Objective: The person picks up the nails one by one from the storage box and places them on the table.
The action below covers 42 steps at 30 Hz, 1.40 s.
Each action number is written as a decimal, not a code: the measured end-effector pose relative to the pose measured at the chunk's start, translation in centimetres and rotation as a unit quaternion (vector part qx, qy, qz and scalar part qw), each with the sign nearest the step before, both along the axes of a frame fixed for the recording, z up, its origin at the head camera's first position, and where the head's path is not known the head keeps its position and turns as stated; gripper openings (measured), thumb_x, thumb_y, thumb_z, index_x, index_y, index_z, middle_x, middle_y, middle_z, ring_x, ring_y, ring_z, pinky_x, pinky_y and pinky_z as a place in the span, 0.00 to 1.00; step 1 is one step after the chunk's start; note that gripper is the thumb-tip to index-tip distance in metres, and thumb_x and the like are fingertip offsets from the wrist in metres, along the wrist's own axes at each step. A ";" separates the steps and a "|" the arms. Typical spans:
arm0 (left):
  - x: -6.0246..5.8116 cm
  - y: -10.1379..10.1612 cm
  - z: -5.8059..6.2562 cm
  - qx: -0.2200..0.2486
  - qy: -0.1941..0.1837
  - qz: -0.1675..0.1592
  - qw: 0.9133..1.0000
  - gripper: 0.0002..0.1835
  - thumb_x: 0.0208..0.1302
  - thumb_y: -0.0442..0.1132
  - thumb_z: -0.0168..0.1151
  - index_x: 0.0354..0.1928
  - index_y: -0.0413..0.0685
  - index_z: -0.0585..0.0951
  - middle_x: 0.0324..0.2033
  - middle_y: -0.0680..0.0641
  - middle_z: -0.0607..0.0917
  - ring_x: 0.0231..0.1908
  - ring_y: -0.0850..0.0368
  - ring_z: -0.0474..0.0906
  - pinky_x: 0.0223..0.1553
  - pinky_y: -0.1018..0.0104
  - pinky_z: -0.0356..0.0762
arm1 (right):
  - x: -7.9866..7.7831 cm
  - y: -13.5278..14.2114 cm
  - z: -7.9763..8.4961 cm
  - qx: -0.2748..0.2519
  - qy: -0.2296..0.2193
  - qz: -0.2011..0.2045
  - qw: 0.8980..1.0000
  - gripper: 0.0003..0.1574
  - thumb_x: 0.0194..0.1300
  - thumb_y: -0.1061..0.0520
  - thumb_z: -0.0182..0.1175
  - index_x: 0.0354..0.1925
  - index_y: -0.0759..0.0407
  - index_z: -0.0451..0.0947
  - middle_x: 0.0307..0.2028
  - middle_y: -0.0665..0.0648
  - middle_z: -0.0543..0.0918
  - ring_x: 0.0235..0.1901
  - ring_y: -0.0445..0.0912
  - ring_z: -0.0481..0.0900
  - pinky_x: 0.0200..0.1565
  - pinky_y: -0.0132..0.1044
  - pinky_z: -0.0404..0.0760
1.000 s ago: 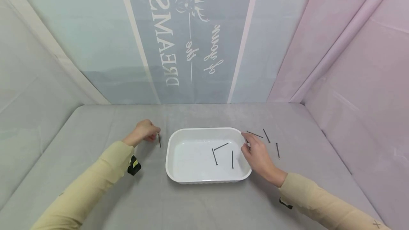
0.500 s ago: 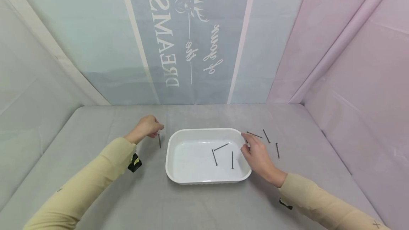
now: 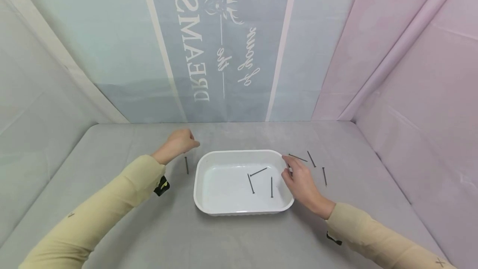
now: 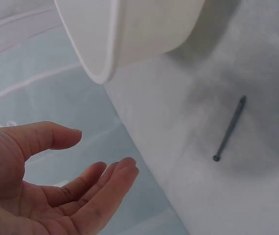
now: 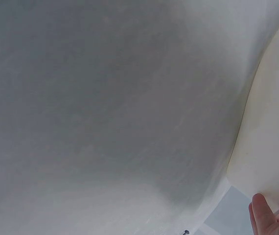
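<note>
A white rectangular tray [image 3: 224, 210] sits mid-table with three dark nails lying in it, one of them a nail [image 3: 271, 187] near its right end. My right hand [image 3: 304, 184] pinches the tray's right rim; the right wrist view has its fingers [image 5: 263, 213] against the outer wall. Left of the tray my left hand [image 3: 178, 142] hovers above the table, thumb and fingers parted around nothing in the left wrist view. Below it a single nail [image 4: 230, 128] lies on the grey tabletop, beside the tray's left wall.
Beyond my right hand, three more nails lie loose on the table, among them a slanted nail [image 3: 311, 159] and a nearly upright-pointing nail [image 3: 324, 176]. A printed cloth backdrop [image 3: 224, 53] rises behind the table, with pale cloth walls at both sides.
My left hand has left the nail on the left, moving up and to the right; that nail stays on the table. The right hand and the tray have stayed put.
</note>
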<state>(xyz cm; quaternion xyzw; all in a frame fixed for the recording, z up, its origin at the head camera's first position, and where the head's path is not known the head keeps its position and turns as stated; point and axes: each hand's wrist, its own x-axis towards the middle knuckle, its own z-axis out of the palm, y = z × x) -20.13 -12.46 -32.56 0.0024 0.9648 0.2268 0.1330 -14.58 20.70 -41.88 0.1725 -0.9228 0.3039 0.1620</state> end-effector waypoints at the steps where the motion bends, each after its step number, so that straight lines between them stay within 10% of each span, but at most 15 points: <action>1: 0.0 0.2 0.1 -0.003 0.002 -0.002 1.000 0.10 0.59 0.38 0.54 0.23 0.41 0.73 0.15 0.51 0.68 0.20 0.58 0.63 0.23 0.68 0.63 | 0.0 0.0 0.0 0.001 0.001 0.000 1.000 0.24 0.57 0.69 0.50 0.54 0.72 0.69 0.50 0.69 0.74 0.43 0.55 0.79 0.36 0.33 0.80; 14: -0.4 2.2 0.8 -0.012 0.023 -0.032 0.999 0.22 0.58 0.38 0.56 0.12 0.51 0.59 0.10 0.55 0.55 0.14 0.62 0.49 0.18 0.70 0.54 | -0.6 0.3 0.1 0.008 0.015 0.001 1.000 0.23 0.55 0.70 0.51 0.52 0.73 0.70 0.49 0.70 0.74 0.42 0.56 0.79 0.35 0.34 0.80; 42: 0.4 6.8 2.0 -0.037 0.061 -0.061 0.996 0.13 0.59 0.37 0.57 0.41 0.33 0.76 0.36 0.40 0.80 0.33 0.51 0.75 0.35 0.61 0.76 | -1.3 1.1 0.7 0.010 -0.016 0.015 1.000 0.24 0.57 0.69 0.50 0.54 0.72 0.69 0.51 0.69 0.74 0.43 0.56 0.79 0.35 0.34 0.80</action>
